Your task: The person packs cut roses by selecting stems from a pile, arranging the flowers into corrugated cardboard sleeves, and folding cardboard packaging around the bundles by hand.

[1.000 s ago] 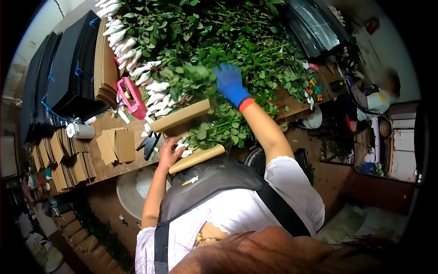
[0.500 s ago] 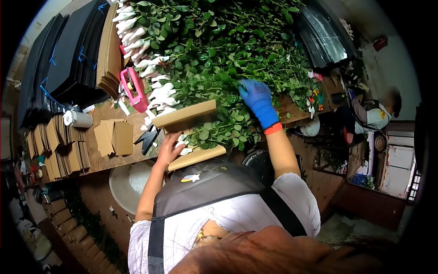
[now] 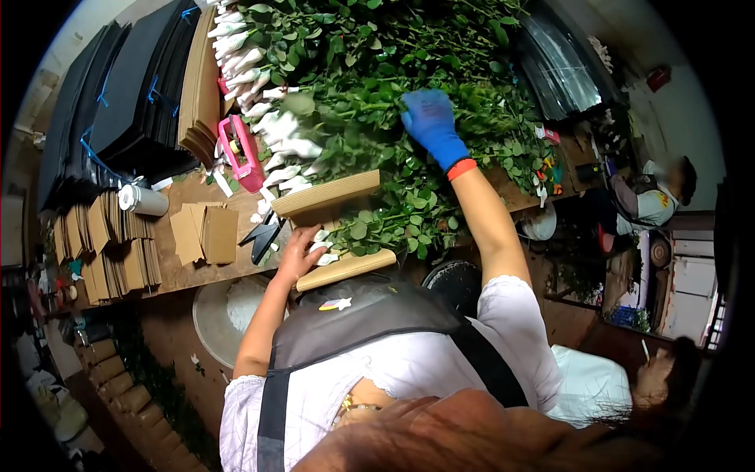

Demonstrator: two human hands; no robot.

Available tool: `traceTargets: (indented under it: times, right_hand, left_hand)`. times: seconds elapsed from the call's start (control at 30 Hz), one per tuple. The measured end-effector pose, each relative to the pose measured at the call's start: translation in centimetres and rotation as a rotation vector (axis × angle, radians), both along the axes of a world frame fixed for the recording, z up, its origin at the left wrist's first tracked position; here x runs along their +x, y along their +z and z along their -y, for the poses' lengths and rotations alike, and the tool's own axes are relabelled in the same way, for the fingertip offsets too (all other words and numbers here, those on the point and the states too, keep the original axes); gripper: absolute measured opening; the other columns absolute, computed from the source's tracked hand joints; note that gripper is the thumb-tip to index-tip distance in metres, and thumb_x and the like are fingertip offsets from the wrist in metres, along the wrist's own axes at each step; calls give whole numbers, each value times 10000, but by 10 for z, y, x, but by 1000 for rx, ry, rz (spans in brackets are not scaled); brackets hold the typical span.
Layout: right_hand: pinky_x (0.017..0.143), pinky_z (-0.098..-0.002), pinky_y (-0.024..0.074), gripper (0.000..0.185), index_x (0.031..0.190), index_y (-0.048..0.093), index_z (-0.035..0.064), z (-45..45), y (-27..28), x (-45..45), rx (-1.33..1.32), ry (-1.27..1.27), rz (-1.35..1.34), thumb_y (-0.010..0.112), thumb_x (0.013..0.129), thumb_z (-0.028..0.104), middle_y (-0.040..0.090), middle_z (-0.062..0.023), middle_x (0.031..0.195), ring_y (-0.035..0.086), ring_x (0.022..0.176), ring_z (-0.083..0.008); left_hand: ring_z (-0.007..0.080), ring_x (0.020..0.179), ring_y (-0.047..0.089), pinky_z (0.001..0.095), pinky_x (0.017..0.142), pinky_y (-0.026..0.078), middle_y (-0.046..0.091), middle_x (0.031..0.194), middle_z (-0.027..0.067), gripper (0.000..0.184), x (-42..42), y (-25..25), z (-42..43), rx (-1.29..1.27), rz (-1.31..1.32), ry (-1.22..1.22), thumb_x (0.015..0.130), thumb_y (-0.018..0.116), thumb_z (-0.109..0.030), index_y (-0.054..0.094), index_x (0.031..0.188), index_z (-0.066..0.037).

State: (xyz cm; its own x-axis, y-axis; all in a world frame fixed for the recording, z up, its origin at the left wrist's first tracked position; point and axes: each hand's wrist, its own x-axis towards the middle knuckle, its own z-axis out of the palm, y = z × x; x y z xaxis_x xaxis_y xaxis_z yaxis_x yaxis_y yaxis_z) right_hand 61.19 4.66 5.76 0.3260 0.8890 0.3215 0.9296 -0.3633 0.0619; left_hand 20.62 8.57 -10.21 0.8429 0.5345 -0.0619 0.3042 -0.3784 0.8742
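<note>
My bare left hand point(image 3: 296, 253) curls its fingers against white-netted rose buds point(image 3: 323, 247) at the left end of a small leafy bunch. That bunch point(image 3: 401, 224) lies between the raised flaps of a corrugated cardboard wrapper point(image 3: 326, 194) at the table's front edge. My right hand point(image 3: 430, 122), in a blue glove with an orange cuff, is closed around rose stems in the large leafy pile point(image 3: 362, 102); its fingertips are partly hidden. Left of it, several white-netted buds point(image 3: 279, 130) are blurred by motion.
Black scissors point(image 3: 263, 237), a pink tape dispenser point(image 3: 241, 155), cardboard pieces point(image 3: 206, 234) and a white lidded cup point(image 3: 143, 200) are on the table at left. Dark sheets point(image 3: 130, 86) are stacked behind. Two other people point(image 3: 657, 200) point(image 3: 598, 385) are at right.
My right hand has moved up and slightly left over the pile, and buds to its left are now moving. My left hand stays at the wrapper. Another person has appeared at lower right.
</note>
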Motion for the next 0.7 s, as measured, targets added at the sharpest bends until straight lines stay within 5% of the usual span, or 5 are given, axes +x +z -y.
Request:
traceTargets:
  times: [0.1, 0.2, 0.37, 0.47, 0.7]
  right_hand:
    - [958, -456, 449, 433, 1218, 620, 152, 2, 28, 4, 454, 78, 141, 716, 811, 265, 649, -110, 1018, 607, 1002, -316]
    - [942, -462, 458, 500, 1302, 591, 185, 2, 17, -7, -157, 55, 60, 699, 815, 221, 648, -104, 1040, 597, 983, -325]
    - [904, -429, 496, 595, 1307, 596, 208, 12, 41, 0, 548, 113, 272, 721, 733, 114, 669, -81, 1053, 616, 979, -306]
    - [959, -443, 485, 572, 1281, 614, 210, 19, 17, 9, 18, 151, 5, 707, 731, 81, 667, -78, 1086, 613, 1006, -310]
    - [937, -418, 490, 489, 1206, 684, 217, 99, 68, -50, 308, 198, -103, 661, 757, 25, 666, -91, 1046, 607, 1028, -300]
  left_hand:
    - [298, 1012, 627, 366, 869, 535, 570, 1192, 158, 523, 2, -1, -1, 0, 24, -14, 863, 744, -179, 569, 1346, -81]
    - [314, 1021, 621, 369, 873, 520, 580, 1183, 161, 498, 1, 8, -2, 14, -3, -35, 877, 720, -194, 575, 1337, -72]
    - [344, 961, 610, 440, 857, 494, 674, 1023, 133, 272, 9, 6, -11, 378, 2, -28, 893, 667, -228, 710, 1115, -77]
    - [355, 925, 622, 428, 837, 498, 683, 972, 134, 194, 14, 1, -9, 358, 14, -14, 873, 688, -186, 695, 994, -35]
    - [328, 856, 629, 406, 765, 505, 676, 928, 124, 219, 10, -5, 0, 126, 45, 174, 800, 775, -167, 700, 970, -51]
